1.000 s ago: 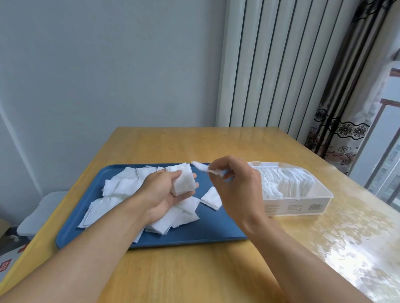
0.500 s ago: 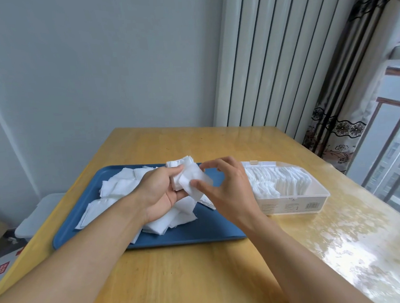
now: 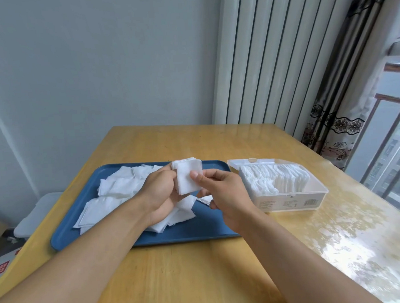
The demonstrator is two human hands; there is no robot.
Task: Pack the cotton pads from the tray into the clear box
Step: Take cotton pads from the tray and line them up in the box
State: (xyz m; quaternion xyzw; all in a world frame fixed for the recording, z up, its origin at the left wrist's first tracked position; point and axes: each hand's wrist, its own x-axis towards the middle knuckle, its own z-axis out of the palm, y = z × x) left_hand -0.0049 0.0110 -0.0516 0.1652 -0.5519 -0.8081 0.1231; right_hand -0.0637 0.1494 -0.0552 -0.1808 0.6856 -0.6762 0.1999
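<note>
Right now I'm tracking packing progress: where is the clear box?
In the head view the clear box sits on the wooden table, right of the blue tray, just beyond the right hand, lid open.

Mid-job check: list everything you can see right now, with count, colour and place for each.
tray: one, blue, on the table left of centre
loose cotton pads: many, white, scattered on the tray
stack of cotton pads: one small stack, white, held above the tray by both hands
clear box: one, clear, lid open, on the table right of the tray
packed pads: many, white, standing on edge in the clear box
table: one, light wood
curtain: one, patterned, far right by the window
bin: one, pale grey, on the floor at left
left hand: grips the stack
right hand: thumb pinches the stack's front
</note>
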